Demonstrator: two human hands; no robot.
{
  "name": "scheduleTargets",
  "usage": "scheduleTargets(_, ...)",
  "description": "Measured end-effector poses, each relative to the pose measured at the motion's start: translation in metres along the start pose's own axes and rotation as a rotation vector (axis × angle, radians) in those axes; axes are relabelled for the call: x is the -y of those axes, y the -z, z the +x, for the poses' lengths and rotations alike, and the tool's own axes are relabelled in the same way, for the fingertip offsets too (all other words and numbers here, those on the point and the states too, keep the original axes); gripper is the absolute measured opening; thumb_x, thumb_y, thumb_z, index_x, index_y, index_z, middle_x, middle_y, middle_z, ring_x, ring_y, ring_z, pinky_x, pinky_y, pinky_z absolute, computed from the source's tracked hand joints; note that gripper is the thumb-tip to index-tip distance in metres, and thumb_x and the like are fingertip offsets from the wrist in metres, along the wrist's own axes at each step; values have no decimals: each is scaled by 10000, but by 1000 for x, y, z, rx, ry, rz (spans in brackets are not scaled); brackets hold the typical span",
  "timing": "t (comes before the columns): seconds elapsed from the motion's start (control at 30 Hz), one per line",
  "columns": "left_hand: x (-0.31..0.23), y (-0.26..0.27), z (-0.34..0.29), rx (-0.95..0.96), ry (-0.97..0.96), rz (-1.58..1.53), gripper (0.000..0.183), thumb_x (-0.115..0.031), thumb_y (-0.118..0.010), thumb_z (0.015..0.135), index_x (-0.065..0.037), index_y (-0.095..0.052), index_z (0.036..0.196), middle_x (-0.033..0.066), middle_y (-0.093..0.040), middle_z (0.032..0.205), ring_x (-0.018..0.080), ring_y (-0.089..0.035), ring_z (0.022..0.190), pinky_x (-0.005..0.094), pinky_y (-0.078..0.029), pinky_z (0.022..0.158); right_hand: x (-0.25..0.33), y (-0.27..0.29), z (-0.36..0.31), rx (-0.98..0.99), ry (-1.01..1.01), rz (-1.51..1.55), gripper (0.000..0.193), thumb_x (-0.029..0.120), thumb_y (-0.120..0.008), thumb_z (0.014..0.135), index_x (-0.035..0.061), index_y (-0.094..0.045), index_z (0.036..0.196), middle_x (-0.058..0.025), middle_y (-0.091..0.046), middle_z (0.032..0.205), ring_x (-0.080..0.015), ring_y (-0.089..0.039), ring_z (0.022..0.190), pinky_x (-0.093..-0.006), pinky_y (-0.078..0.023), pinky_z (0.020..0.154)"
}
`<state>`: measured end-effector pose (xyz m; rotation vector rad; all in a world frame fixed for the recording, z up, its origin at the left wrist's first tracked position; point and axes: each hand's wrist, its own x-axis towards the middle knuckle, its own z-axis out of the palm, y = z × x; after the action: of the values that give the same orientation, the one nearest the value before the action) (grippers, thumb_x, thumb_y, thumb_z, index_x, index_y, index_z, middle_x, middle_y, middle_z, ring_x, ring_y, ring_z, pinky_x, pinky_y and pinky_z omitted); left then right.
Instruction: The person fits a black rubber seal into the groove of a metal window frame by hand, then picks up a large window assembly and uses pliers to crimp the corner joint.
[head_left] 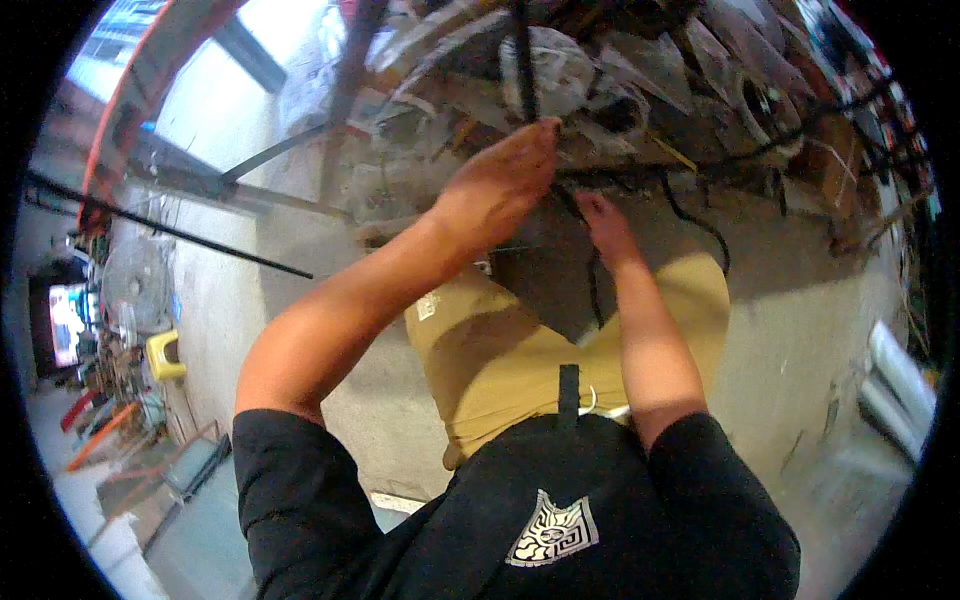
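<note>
My left hand (500,185) is raised in front of me, its back toward the view, closed at the lower end of a dark upright bar (525,70). The back of the hand hides most of its fingers. Lower and to the right, my right hand (608,230) is closed on a black cord-like piece (570,200) that runs up toward the left hand. Its fingertips are blurred, so the grip's detail is unclear. Another black cable (700,222) hangs in a loop beyond the right hand.
Plastic-wrapped bundles (545,75) crowd the far side behind dark metal bars. At left are a thin black rod (220,240), a fan (138,285) and a yellow stool (165,355). Silvery rolls (900,385) lie at right. Concrete floor (790,350) surrounds my legs.
</note>
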<state>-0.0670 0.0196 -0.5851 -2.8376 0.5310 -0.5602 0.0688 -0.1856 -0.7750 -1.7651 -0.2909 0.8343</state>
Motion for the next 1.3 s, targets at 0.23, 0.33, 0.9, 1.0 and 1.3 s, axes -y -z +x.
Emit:
scheduleTargets(0.23, 4, 21, 22, 95, -94, 49, 360, -209, -600, 806, -8, -736, 1073, 139, -698, 1282, 281, -531, 1399, 435, -260, 1329, -23, -7, 7, 364, 4, 80, 391, 435, -710, 1032, 70, -701, 1174, 29, -654, 967, -87, -561, 859, -267, -457, 783)
scheduleTargets(0.33, 3, 25, 18, 167, -70, 4, 355, -201, -597, 847, -49, -726, 1141, 132, -697, 1297, 301, -496, 1448, 487, -249, 1326, -20, -8, 2, 434, -96, 120, 332, 408, -724, 1029, 85, -717, 1107, 30, -660, 961, -85, -560, 859, -270, -451, 792)
scheduleTargets(0.9, -14, 12, 16, 384, -33, 138, 406, -235, -566, 898, -25, -745, 1195, 156, -671, 1377, 309, -464, 1478, 472, -200, 1339, 0, -25, 0, 234, -144, 188, 459, 478, -693, 1037, 39, -730, 1163, 4, -693, 1024, -98, -591, 942, -267, -476, 912)
scheduleTargets(1.0, -36, -22, 7, 482, -55, 336, 476, -241, -530, 936, 10, -688, 1309, 170, -631, 1433, 329, -447, 1487, 482, -168, 1343, -10, -25, 14, 397, -132, 6, 495, 489, -675, 1044, 30, -721, 1223, -20, -713, 1084, -107, -607, 983, -274, -481, 931)
scheduleTargets(1.3, -61, -40, 2, 662, -131, 483, 501, -211, -523, 944, 25, -632, 1372, 187, -593, 1444, 339, -427, 1497, 495, -121, 1356, -60, -38, -4, 300, -95, -30, 591, 567, -656, 1019, 63, -692, 1326, -55, -709, 1218, -175, -604, 1122, -360, -453, 1025)
